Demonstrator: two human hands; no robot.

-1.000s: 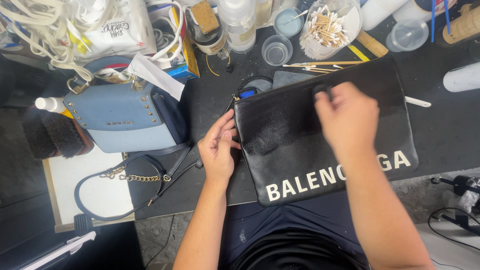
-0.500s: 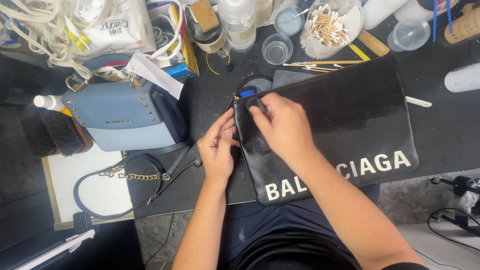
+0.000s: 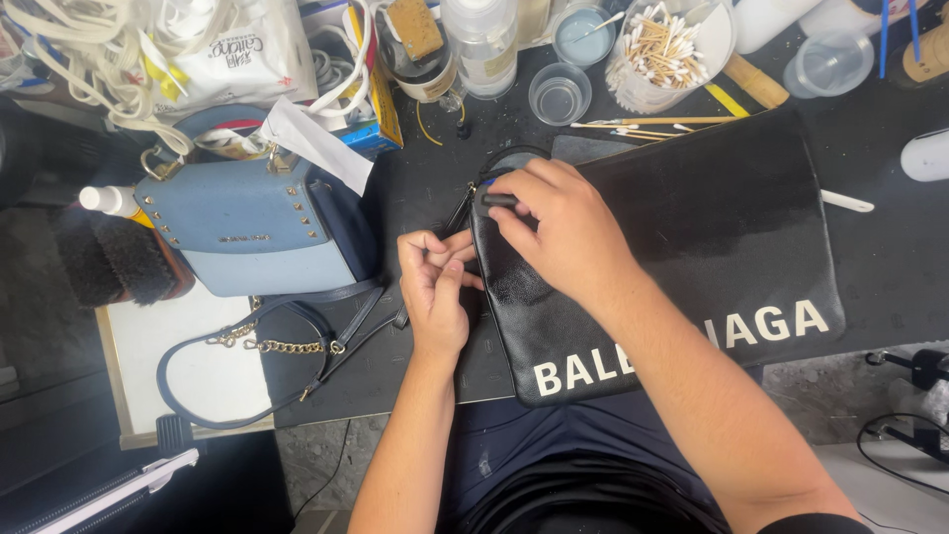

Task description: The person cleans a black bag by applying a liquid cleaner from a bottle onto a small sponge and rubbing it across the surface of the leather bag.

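Left hand: I am curling my left hand (image 3: 435, 287) against the near-left edge of the black leather pouch (image 3: 692, 237), fingers folded in and pressing the edge flat to the bench; whether anything is pinched inside them I cannot tell.
Right hand: I am closing my right hand (image 3: 554, 232) over the pouch's top-left corner, thumb and fingertips nipped on a small dark piece (image 3: 497, 200), perhaps the zip pull, though it is too small to be sure.
Pouch: it is lying flat on the dark worktop (image 3: 425, 198), under both my hands, its white lettering toward me and its near edge hanging a little past the bench edge.
Risk at the grip: I judge that a sharp tug on the small piece, with only my left hand bracing, could be skidding the pouch toward me off the edge, or straining the corner seam.
Just left of the grip: the blue studded handbag (image 3: 247, 232) and its chain strap (image 3: 267, 346) are sitting close; the strap could be snagging my left wrist.
Beyond the grip: the clear plastic cup (image 3: 560, 95), the clear bottle (image 3: 481, 44) and the tub of cotton swabs (image 3: 667, 44) are standing near the pouch's far edge; I judge a shove away from me could be tipping liquid onto the leather.
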